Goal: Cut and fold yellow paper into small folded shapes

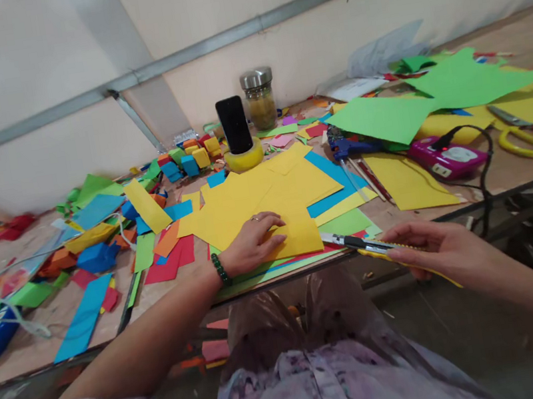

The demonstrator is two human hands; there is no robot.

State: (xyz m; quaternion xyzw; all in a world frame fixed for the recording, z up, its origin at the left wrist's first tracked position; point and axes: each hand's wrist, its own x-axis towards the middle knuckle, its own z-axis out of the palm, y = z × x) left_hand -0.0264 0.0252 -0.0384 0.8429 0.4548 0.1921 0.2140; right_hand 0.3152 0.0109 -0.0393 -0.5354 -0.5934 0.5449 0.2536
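Note:
My left hand (255,240) lies on a yellow paper sheet (295,225) at the table's front edge, its fingers stretched out and pressing down. More yellow sheets (227,206) spread beyond it, over blue paper (329,196) and light green paper (346,224). In my right hand (426,247) is a utility knife (354,243), held just past the front edge with its blade pointing left, close to the yellow sheet's right corner. A thin yellow strip hangs below the knife along my fingers; I cannot tell whether it is paper or part of the handle.
A phone (234,125) stands in a yellow tape roll (244,156) beside a lidded glass jar (260,101). Right are a magenta power socket (449,156) with a black cable and scissors (523,132). Folded coloured paper pieces (98,256) and a white cord lie left.

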